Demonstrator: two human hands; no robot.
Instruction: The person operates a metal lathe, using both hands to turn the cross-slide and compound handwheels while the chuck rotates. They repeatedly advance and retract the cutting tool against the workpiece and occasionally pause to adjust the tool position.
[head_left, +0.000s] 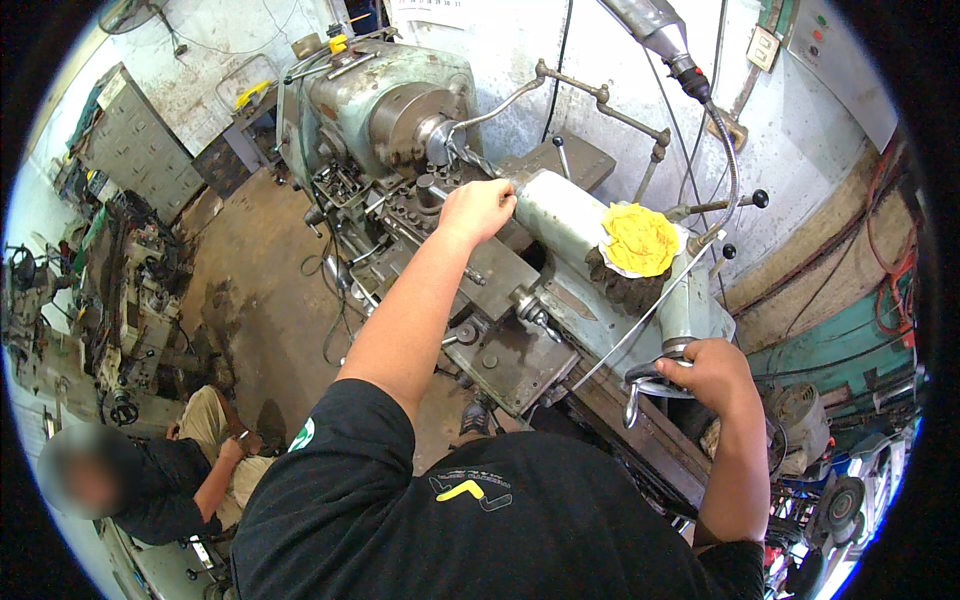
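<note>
The right hand point(712, 376) wraps the handwheel point(645, 373); slow, even turns should suit. Beyond, the left hand point(478, 210) sits near the drill bit point(472, 157), its grip hidden from me, best held clear of the chuck point(402, 122) behind.

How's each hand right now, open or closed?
Left hand: curled at the tailstock; whether it holds anything can't be told.
Right hand: closed on the handwheel.

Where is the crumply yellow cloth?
In the head view, the yellow cloth sits right of the middle, on top of the machine, between the left hand and the right hand at the wheel.
</note>
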